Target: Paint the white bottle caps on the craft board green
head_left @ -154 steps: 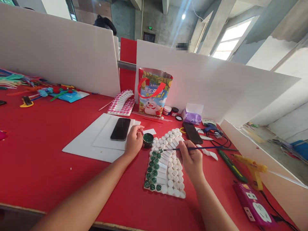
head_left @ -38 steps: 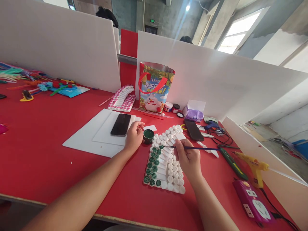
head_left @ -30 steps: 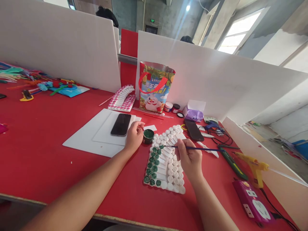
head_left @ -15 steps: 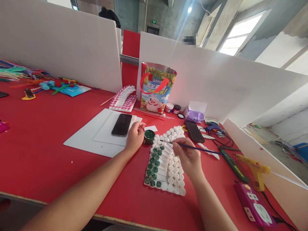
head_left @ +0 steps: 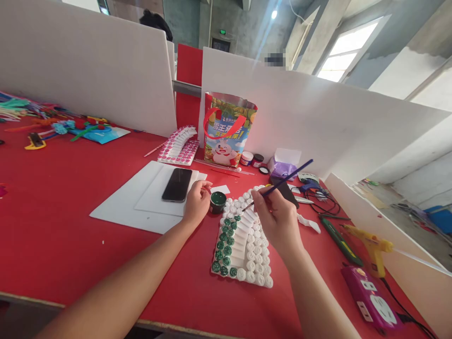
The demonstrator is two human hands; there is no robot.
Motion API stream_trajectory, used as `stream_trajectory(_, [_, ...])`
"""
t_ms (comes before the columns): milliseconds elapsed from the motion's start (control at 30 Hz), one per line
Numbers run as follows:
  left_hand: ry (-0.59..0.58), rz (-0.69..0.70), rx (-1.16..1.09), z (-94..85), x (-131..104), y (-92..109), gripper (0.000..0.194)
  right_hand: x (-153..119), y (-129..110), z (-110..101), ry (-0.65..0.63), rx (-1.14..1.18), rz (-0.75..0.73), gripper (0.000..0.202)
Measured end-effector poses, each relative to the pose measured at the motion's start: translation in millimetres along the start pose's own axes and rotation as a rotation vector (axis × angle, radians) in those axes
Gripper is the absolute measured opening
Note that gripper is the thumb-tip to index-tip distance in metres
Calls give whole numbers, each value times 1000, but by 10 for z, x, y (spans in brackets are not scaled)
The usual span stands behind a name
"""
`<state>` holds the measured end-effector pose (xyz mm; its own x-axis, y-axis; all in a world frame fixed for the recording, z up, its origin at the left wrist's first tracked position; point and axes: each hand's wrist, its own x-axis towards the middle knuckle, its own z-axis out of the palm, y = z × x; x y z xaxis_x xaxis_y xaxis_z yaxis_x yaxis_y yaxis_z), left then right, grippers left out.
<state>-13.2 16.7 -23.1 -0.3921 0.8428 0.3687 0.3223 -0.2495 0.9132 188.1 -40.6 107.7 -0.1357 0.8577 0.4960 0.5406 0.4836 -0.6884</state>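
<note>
Red tabletop [head_left: 212, 303] between panel [head_left: 240, 245] and near edge [head_left: 162, 326]

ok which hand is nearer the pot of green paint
Left. The left hand is close beside the pot, on its left; the right hand, holding a brush, is farther off to the pot's right, over the flowered panel.

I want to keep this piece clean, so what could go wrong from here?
The open jar of green paint stands close beside the left hand; a nudge might tip it toward the white rosettes.
The tip of the brush in the right hand is close to the unpainted pale strips, so a slip could smear them.
The phone lies near the jar and might catch a splash.
</note>
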Motion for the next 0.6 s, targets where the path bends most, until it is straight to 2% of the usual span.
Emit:
stream_trajectory(133, [3, 4, -3, 0, -1, 11, 26, 12, 124, 137, 55, -18, -48, 25])
stream_trajectory(267, [2, 0, -2, -3, -5, 18, 26, -61, 228, 234, 2, 27, -13, 25])
stream_trajectory(600, [-12, -3, 7, -15, 8, 12, 26, -92, 235, 251, -4, 21, -7, 23])
